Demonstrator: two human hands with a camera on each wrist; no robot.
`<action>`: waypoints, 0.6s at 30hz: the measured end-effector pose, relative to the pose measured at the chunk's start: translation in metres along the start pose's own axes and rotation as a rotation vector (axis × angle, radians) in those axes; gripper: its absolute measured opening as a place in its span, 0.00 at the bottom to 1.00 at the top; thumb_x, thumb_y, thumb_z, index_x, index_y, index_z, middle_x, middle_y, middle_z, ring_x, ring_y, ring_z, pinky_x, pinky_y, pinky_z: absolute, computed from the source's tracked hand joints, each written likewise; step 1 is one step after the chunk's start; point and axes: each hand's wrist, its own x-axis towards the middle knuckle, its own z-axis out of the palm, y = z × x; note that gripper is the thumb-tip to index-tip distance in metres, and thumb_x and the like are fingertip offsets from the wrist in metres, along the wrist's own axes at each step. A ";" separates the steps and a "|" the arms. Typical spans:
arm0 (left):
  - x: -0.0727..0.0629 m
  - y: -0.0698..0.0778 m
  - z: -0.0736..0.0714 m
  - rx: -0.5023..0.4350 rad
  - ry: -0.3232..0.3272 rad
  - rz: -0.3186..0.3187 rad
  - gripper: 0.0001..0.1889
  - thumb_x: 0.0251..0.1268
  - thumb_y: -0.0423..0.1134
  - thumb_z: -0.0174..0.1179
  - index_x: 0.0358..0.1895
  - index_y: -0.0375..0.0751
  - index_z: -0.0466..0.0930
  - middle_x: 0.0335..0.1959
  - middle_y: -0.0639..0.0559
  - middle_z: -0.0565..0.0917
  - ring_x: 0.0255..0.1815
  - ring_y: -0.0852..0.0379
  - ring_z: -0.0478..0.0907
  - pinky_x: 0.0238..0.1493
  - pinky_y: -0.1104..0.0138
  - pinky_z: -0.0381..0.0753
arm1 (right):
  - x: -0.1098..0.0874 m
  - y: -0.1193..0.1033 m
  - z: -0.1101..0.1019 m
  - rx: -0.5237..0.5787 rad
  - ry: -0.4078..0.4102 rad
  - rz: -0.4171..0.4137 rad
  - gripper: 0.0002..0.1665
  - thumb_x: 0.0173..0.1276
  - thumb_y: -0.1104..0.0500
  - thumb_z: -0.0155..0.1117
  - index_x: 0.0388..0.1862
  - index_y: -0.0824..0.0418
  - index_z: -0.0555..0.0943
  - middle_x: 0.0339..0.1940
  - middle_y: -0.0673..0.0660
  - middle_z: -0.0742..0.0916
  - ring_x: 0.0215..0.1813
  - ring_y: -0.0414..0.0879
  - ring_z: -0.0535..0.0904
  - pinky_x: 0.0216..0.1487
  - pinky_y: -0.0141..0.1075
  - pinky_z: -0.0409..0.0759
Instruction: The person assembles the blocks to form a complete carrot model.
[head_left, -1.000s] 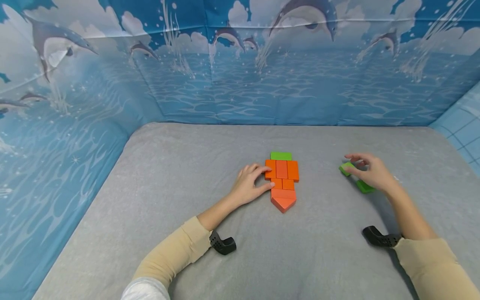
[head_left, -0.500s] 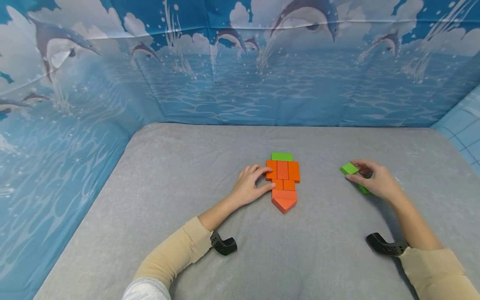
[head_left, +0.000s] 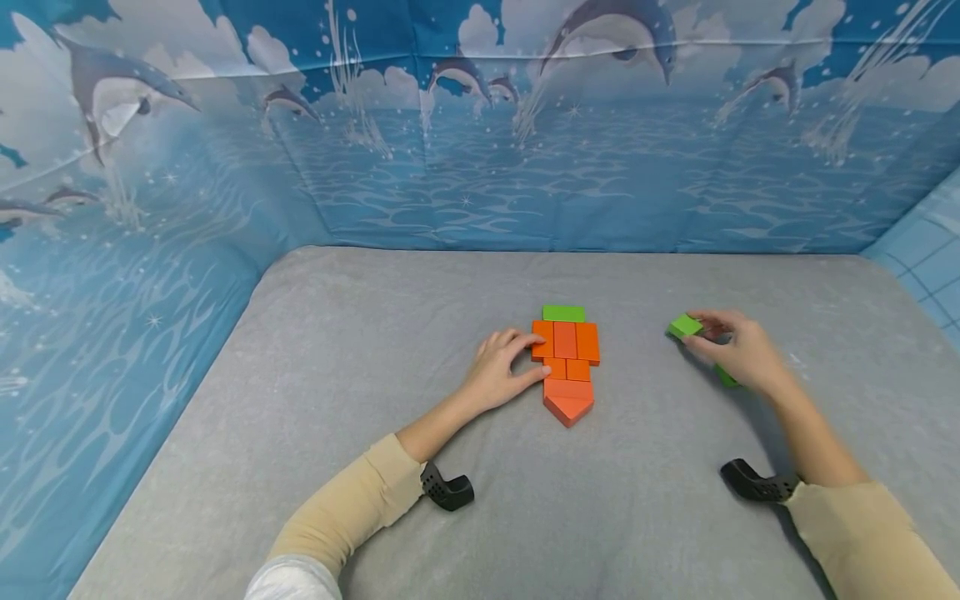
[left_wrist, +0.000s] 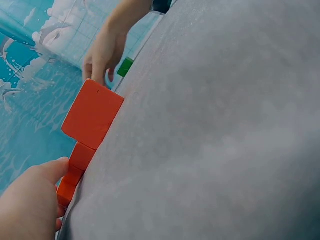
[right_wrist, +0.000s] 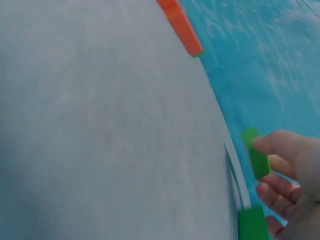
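Several orange blocks (head_left: 565, 340) lie flat against each other, with a pointed orange end (head_left: 568, 404) toward the near side and a green block (head_left: 563, 313) at the far end. My left hand (head_left: 495, 372) rests at their left side, forefinger and thumb touching the edges of two orange blocks. In the left wrist view its thumb (left_wrist: 52, 170) lies against a small orange block (left_wrist: 82, 156). Off to the right, my right hand (head_left: 746, 354) pinches a green block (head_left: 684, 326) between thumb and fingers. A second green block (head_left: 725, 377) lies beneath that hand, partly hidden.
Grey cloth (head_left: 637, 500) covers the flat surface. A blue dolphin-printed curtain (head_left: 480, 183) rises along its back and left side. Black wrist mounts (head_left: 448, 490) stick out from both sleeves.
My right hand has taken the green block between thumb and fingers and moved it slightly left and away from the second green block. The left hand stays where it was.
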 end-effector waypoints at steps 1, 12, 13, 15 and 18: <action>0.000 0.000 0.000 -0.001 -0.001 0.000 0.24 0.59 0.52 0.59 0.57 0.48 0.73 0.50 0.51 0.74 0.50 0.55 0.66 0.57 0.56 0.61 | 0.003 -0.004 0.001 0.007 -0.006 -0.007 0.28 0.66 0.53 0.58 0.59 0.70 0.70 0.48 0.70 0.75 0.47 0.60 0.70 0.39 0.51 0.68; 0.000 0.000 0.000 0.012 -0.002 -0.006 0.24 0.58 0.51 0.60 0.57 0.49 0.73 0.50 0.52 0.74 0.50 0.55 0.66 0.57 0.57 0.61 | 0.049 -0.039 0.035 0.123 -0.045 -0.087 0.26 0.64 0.58 0.60 0.58 0.70 0.71 0.49 0.69 0.74 0.48 0.60 0.70 0.44 0.51 0.69; 0.000 0.000 0.000 0.012 -0.003 -0.007 0.24 0.58 0.51 0.60 0.57 0.49 0.73 0.50 0.52 0.74 0.50 0.55 0.66 0.57 0.57 0.61 | 0.053 -0.040 0.038 0.127 -0.052 -0.086 0.26 0.64 0.57 0.60 0.58 0.70 0.71 0.49 0.69 0.74 0.48 0.60 0.70 0.44 0.51 0.69; 0.001 0.000 0.000 0.012 -0.004 -0.006 0.24 0.58 0.51 0.60 0.57 0.49 0.73 0.50 0.52 0.74 0.50 0.55 0.66 0.57 0.57 0.61 | 0.060 -0.043 0.044 0.129 -0.067 -0.080 0.26 0.64 0.58 0.60 0.59 0.69 0.71 0.49 0.69 0.74 0.48 0.59 0.70 0.45 0.50 0.69; 0.000 0.000 -0.001 0.014 -0.005 -0.003 0.24 0.59 0.52 0.59 0.57 0.49 0.73 0.51 0.52 0.74 0.50 0.55 0.66 0.57 0.57 0.61 | 0.068 -0.046 0.052 0.138 -0.089 -0.076 0.26 0.64 0.58 0.60 0.59 0.69 0.71 0.50 0.69 0.74 0.48 0.58 0.70 0.46 0.50 0.69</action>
